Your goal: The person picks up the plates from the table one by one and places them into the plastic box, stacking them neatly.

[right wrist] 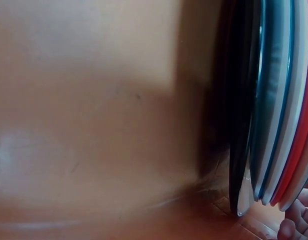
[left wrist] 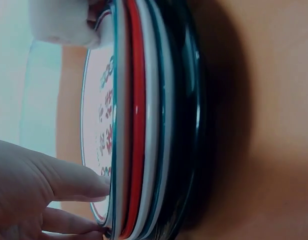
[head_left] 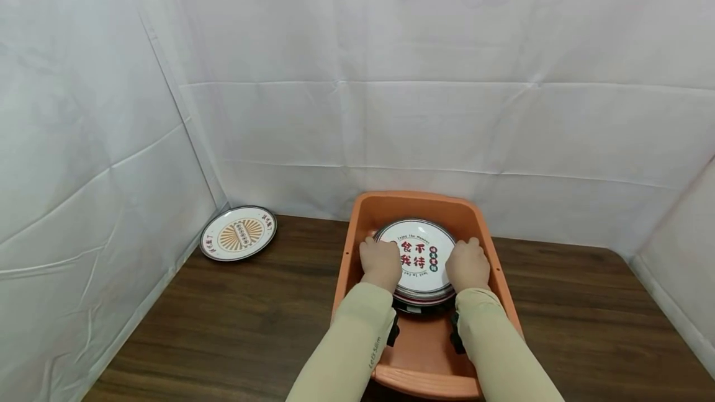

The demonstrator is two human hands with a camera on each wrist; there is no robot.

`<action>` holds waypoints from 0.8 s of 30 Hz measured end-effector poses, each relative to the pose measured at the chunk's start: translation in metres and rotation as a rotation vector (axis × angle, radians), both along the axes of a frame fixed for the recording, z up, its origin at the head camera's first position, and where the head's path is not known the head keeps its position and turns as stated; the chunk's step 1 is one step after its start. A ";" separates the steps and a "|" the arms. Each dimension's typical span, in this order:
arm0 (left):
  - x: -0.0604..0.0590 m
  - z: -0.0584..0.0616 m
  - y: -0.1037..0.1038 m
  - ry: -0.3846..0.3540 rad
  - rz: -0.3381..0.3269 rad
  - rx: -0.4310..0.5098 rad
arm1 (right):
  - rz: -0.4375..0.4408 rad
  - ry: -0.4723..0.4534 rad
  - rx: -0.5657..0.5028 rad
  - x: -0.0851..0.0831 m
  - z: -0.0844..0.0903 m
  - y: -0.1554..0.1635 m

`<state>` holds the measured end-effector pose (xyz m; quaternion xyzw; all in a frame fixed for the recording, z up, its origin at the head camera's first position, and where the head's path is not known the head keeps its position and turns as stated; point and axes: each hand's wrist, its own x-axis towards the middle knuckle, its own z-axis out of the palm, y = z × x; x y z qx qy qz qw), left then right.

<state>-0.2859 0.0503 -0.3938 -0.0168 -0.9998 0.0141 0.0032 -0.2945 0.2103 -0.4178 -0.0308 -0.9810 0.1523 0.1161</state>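
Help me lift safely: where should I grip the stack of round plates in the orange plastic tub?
Probably by its opposite rims, one of the hands from each side, fingers hooked under the bottom plate. The stack of round plates lies flat in the orange plastic tub, its layered edges exposed sideways.

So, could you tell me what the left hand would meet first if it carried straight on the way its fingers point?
Probably the far wall of the orange plastic tub. The left hand rests on the round white plate with red lettering, fingers pointing away from the person; depth is unclear.
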 end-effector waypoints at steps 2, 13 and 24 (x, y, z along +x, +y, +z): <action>0.000 -0.001 0.001 -0.005 -0.004 0.003 | 0.001 0.002 0.001 0.000 0.000 0.000; 0.002 0.005 0.001 -0.003 0.000 0.050 | -0.015 -0.020 0.000 -0.002 0.002 0.000; 0.009 0.037 -0.025 0.118 0.027 0.528 | -0.031 0.070 -0.375 0.010 0.043 0.010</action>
